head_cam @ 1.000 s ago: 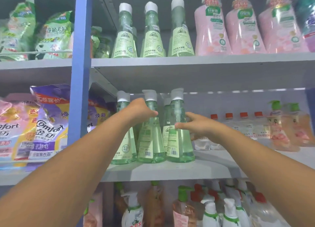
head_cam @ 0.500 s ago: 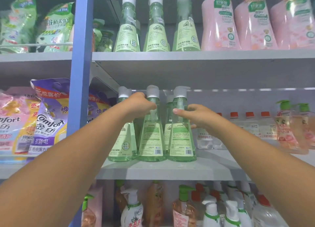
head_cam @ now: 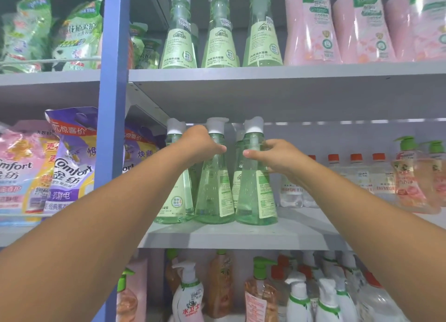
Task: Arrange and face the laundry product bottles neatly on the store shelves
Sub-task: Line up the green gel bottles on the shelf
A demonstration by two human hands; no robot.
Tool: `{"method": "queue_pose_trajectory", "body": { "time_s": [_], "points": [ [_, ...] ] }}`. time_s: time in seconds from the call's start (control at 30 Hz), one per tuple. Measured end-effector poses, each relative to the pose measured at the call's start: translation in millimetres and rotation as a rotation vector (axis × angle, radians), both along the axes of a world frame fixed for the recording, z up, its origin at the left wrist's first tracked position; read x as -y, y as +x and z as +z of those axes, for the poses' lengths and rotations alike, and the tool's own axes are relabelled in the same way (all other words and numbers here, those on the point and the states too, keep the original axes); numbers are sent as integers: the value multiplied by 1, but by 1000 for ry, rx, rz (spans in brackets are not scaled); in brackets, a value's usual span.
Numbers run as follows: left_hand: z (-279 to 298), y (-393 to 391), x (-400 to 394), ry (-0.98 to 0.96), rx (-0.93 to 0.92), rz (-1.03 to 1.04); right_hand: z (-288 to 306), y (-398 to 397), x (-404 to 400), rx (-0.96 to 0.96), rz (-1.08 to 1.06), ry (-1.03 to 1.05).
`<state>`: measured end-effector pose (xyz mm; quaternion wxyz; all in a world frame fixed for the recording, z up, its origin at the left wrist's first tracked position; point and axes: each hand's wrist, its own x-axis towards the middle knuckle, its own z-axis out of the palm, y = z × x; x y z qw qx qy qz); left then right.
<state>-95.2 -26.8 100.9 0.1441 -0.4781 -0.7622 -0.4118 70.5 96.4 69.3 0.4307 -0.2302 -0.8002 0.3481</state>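
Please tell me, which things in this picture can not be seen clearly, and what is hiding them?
- Head view: necks of the middle bottle and right bottle, covered by the left hand and right hand.
- Head view: a green bottle behind, mostly hidden by the front row.
- Head view: pink bottles, tops cut off by the upper edge.
- Head view: small label text, too small to read.

Lighting even and fairly bright, cool blue-grey cast. Light strip point(head_cam: 337, 123) above and right of the right hand point(head_cam: 277, 156) glows along the underside of the upper shelf point(head_cam: 265, 89), whose underside is otherwise in soft shadow. Glare patches on the pink bottles point(head_cam: 362, 24) well above that hand. Wide-angle bending at the edges; forearms balloon toward the bottom corners. Mild softness overall, label text near the left hand point(head_cam: 200, 144) smeared.
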Motion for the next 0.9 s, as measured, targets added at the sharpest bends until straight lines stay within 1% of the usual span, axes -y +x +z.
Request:
{"method": "queue_pose_trajectory", "body": {
  "time_s": [0.1,0.17,0.23,0.27,0.33,0.43,0.47,0.5,0.57,0.63,0.67,0.8,0.9],
  "points": [
    [-5,2,-5,40,-95,76,-1,1,0,-5,43,-58],
    [-6,0,-7,52,-32,32,-3,-2,-5,-13,47,-73],
    [-5,-2,-5,38,78,-21,-6,-5,-2,-18,8,-44],
    [-4,-3,-3,22,99,-30,-8,-8,-3,-20,-20,-15],
    [-2,-4,-2,6,70,-26,-9,-9,-6,-18,-57,29],
    [-8,-1,-3,51,-39,43,-7,-3,-9,-18,-12,12],
    [-11,1,-4,72,-47,57,-6,-2,-11,-19,10,-4],
    [-13,0,-6,87,-31,52,-6,0,-12,-24,28,-9],
    [-13,-2,-7,105,58,-7,-7,1,-11,-20,41,-9],
    [-10,-5,-3,87,142,-58,-10,0,-12,-1,18,10],
    [-9,-7,-1,69,149,-73,-12,1,-10,-3,13,28],
    [-8,-10,1,63,35,4,-10,2,-11,17,108,23],
    [-9,-10,1,82,2,26,-9,-3,-10,37,144,2]
  ]
}}
